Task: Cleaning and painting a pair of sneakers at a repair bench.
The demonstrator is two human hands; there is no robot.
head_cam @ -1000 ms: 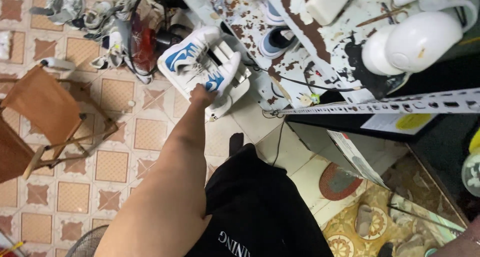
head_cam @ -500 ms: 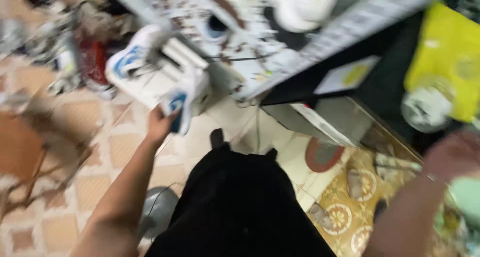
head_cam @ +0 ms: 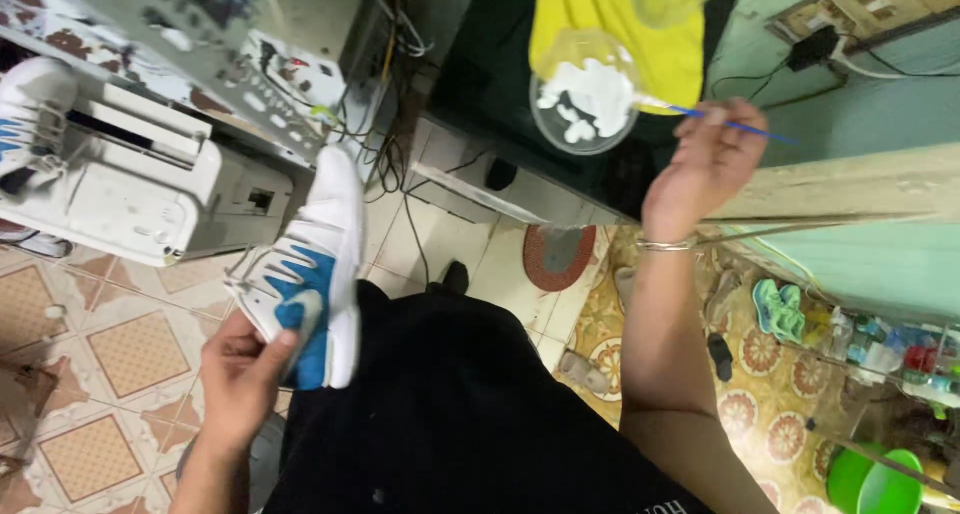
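The left hand (head_cam: 240,374), at the lower left of the frame, is closed on a shoe (head_cam: 305,274): the thumb lies across the blue patch on its side near the heel, and the other fingers curl beneath it out of sight. The shoe is white with blue jagged markings; it runs up from the fingers toward the middle of the frame, its toe pointing at the tangle of cables (head_cam: 385,124) above. It hangs over the person's black-clad lap (head_cam: 450,414), its sole edge just beside the cloth.

The right hand (head_cam: 705,164), at the upper right, is pinched narrow on a brush (head_cam: 730,124) with a thin blue handle. The handle sticks out right of the fingers; the tip reaches left to a clear dish (head_cam: 585,94) smeared with white paint. Whether the tip touches the paint I cannot tell. A thin bangle (head_cam: 665,244) circles the wrist below.

Farther out, a yellow cloth (head_cam: 620,24) lies behind the dish at the top of the frame. At the upper left a second white-and-blue shoe (head_cam: 30,114) rests on a white box (head_cam: 120,189). Patterned floor tiles (head_cam: 130,349) fill the lower left, and a green bucket (head_cam: 875,479) sits in the lower right corner
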